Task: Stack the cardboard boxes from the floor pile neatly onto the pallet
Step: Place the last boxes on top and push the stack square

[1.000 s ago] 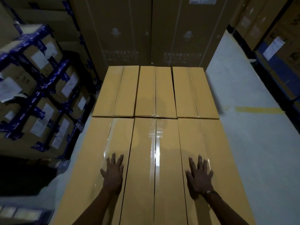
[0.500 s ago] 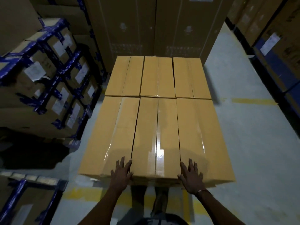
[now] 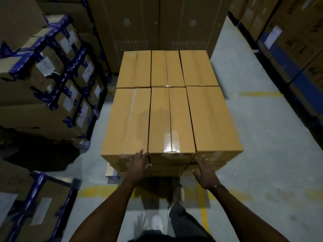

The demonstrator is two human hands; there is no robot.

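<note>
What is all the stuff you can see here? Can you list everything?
Yellow-brown boxes: six on the top layer, two rows of three, middle.
Boxes with blue tape: many, brown with white labels, stacked on the left.
Tall cartons: brown, behind the stack.
Shelf boxes: brown, on blue racking, right.
Floor: grey with yellow lines.
Left hand: fingers spread against the stack's near edge.
Right hand: fingers straight, at the near edge.
Shoes: pale, below.

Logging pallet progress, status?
Left hand and right hand open, flat against near face of box stack. Top layer six boxes, flush. Nothing blocking.
</note>
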